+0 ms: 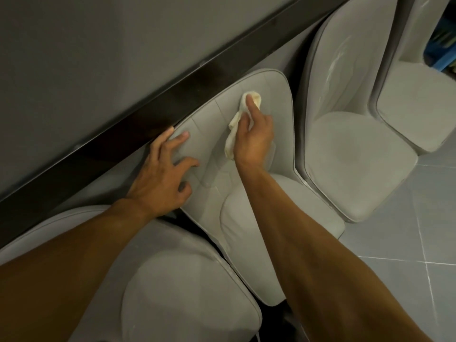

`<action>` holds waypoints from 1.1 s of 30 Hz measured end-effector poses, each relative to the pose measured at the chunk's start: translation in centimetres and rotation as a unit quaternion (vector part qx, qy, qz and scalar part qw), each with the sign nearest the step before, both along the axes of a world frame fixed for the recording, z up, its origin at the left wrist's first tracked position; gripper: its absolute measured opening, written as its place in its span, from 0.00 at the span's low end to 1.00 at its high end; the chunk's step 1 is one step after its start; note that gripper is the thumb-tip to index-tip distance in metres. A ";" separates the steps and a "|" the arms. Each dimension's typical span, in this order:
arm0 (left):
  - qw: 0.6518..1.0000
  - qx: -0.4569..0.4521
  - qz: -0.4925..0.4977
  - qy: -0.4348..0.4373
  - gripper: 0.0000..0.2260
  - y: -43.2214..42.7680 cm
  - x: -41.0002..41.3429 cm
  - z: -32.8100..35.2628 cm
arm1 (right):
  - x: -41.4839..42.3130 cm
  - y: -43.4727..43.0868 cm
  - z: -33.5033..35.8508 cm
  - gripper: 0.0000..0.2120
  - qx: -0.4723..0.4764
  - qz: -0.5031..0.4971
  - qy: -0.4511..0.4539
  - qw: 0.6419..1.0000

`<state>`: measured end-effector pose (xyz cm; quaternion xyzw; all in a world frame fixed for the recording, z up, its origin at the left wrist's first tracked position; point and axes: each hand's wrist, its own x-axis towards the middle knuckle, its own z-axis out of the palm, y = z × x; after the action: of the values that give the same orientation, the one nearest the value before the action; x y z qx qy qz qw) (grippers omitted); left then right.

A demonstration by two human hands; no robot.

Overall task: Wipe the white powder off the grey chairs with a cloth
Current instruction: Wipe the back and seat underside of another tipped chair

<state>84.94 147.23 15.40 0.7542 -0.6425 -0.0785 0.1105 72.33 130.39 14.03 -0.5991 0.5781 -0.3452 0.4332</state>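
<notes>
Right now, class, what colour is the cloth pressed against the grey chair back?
Pale cream, nearly off-white; the cloth shows best in the head view.

Grey surface (98, 58) edged by dark strip (123, 134); pale grey tiled floor (407, 230).

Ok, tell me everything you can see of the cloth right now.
The cloth is a small cream-white rag, soft and crumpled, apparently thin fabric. The right hand grips it, with one finger pressing its bunched upper end against the backrest of the middle grey chair. A loose strip trails down along the backrest beside the hand. Part of the cloth is hidden under the hand. Nothing else touches it.
</notes>
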 end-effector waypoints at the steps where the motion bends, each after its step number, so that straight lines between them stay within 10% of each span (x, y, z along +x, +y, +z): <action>1: 1.000 -0.004 0.002 -0.004 0.20 0.0 0.0 -0.1 | -0.4 -0.1 -0.8 0.18 0.036 0.000 0.011 0.999; 19: 0.998 -0.023 0.036 -0.036 0.20 -0.4 -0.8 -0.7 | -2.5 -3.5 -1.2 0.16 0.165 -0.097 -0.056 0.980; 26: 0.997 -0.038 0.041 -0.048 0.17 -0.6 -0.8 -1.2 | -1.9 -4.5 -0.7 0.17 0.039 -0.061 -0.050 0.996; 33: 0.994 -0.084 0.028 -0.060 0.14 -0.5 -0.4 -2.0 | -3.6 -4.2 -6.0 0.17 0.236 -0.184 -0.067 0.952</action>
<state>84.56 146.74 13.37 0.7632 -0.6311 0.0240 0.1369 68.69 126.22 7.99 -0.3388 0.7128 -0.3119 0.5290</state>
